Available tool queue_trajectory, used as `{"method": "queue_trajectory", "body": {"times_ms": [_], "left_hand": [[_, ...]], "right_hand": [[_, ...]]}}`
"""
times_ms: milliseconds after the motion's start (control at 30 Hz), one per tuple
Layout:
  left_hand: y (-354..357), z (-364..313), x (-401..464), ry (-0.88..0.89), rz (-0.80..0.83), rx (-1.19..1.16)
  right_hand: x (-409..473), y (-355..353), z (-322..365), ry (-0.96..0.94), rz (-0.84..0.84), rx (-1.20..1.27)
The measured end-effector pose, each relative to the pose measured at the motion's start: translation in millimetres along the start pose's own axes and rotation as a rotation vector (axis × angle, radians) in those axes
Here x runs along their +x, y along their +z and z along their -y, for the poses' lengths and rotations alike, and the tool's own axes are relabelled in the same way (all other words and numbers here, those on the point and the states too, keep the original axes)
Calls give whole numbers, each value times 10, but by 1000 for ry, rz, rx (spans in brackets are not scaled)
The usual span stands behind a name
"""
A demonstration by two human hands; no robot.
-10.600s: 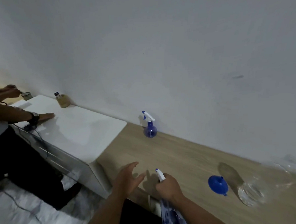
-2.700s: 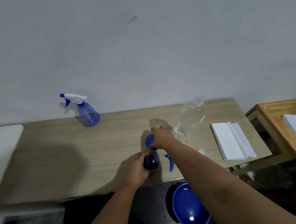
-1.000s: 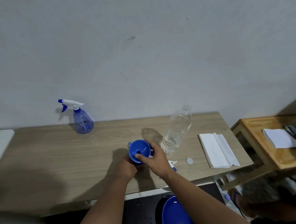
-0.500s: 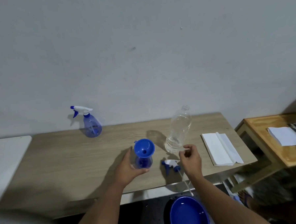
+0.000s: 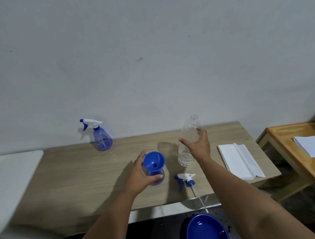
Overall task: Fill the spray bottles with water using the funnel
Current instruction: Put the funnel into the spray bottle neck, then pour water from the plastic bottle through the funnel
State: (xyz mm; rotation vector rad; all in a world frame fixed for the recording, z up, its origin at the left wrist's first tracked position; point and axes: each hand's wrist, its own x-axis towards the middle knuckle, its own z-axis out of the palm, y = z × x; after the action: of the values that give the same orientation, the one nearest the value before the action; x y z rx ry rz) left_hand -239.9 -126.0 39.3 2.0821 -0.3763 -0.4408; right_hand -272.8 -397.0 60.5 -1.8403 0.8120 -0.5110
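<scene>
A blue funnel [image 5: 154,161] sits in the neck of an open blue spray bottle [image 5: 157,176] on the wooden table [image 5: 79,176]. My left hand [image 5: 137,177] grips that bottle's body from the left. The bottle's white and blue spray head [image 5: 185,178] lies on the table to its right. A clear, uncapped water bottle [image 5: 190,128] stands upright behind it. My right hand [image 5: 200,148] is up against it with the fingers spread, thumb on the left and fingers on the right. A second spray bottle [image 5: 101,139], with its head on, stands by the wall at the left.
Folded white paper [image 5: 240,159] lies at the table's right end. A blue basin [image 5: 204,230] sits below the table's front edge. A lower wooden side table [image 5: 289,149] with a white pad [image 5: 313,146] stands at the right, and a white cabinet [image 5: 8,178] at the left.
My right hand has left the spray head on the table and risen to the water bottle. My left hand stays on the spray bottle with the funnel in it.
</scene>
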Motion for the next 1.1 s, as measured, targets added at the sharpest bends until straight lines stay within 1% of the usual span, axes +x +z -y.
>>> {"method": "queue_trajectory", "body": {"times_ms": [167,300,500,633,867,1033,1100], "left_hand": [[6,4,51,-7,-5,2],[-3,-36,69,-1,-19,16],[-31,-86,131,31,7,69],[-54,-131,118,14,19,71],[-76,-138,76,22,-6,101],[-74,-162,75,9,-19,119],[-70,-199,55,18,-10,115]], "right_hand": [[-58,15,-70,-51,-51,104],[-149,-58,42,-104,-94,167],[-156,-232,332,-228,-42,195],[-170,-262,418,-261,112,238],[-389,-218,350,-267,347,202],[-499,-206,312,-238,613,37],[-521,-224,341,-208,695,-56]]}}
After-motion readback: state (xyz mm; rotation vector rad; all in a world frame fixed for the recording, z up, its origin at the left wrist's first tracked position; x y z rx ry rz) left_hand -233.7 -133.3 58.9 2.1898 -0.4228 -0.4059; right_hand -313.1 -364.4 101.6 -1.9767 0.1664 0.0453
